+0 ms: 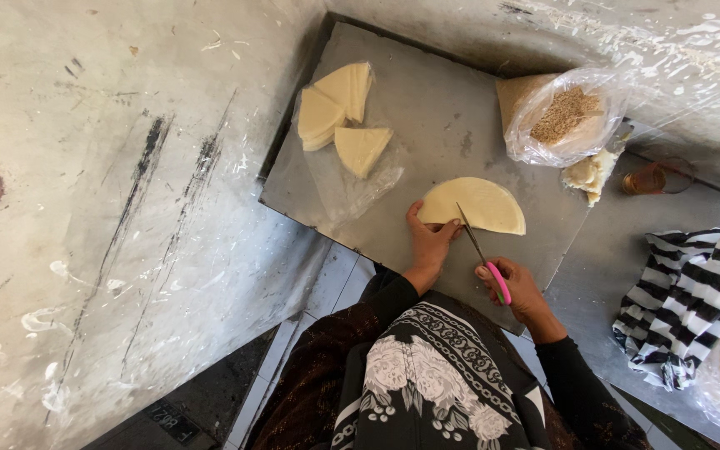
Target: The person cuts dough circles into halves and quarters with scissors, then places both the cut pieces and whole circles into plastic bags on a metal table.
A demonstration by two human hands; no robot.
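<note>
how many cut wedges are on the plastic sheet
3 piles: top, left, lower right, all beyond the half round. Each may hold several stacked sheets.

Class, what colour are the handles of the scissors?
Pink, on the scissors in the right hand; the head view shows it.

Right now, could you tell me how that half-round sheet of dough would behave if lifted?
The dough sheet looks thin and lies flat, so it would probably droop. The scissors cut into it, suggesting it is soft. It seems light, likely tearing easily.
</note>
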